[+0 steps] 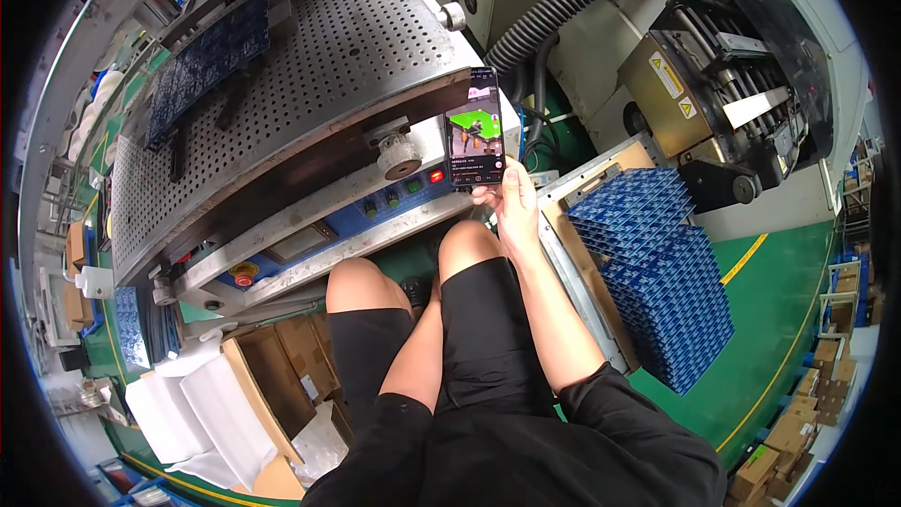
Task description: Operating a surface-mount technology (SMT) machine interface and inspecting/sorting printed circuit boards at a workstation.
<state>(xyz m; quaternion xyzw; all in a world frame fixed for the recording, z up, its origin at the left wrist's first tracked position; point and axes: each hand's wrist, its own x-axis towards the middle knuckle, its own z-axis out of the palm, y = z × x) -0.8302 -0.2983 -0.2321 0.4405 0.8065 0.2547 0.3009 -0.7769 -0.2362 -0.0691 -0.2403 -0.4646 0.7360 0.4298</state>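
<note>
My right hand is closed round the lower end of a smartphone, with the thumb along its right edge and fingertips curled beneath. Its lit screen shows a picture with a bright green area, and it is held upright in front of the machine's right end. My left forearm reaches down between my knees; the left hand is hidden behind my right leg. Close behind the phone is the machine's perforated metal table. A knurled knob sits left of the phone, above a blue control panel.
Blue lattice-like panels are stacked at right beside a wooden-edged frame. A dark blue panel rests on the perforated table. Lower left stands an open cardboard box with white foam sheets. A ribbed black hose runs behind.
</note>
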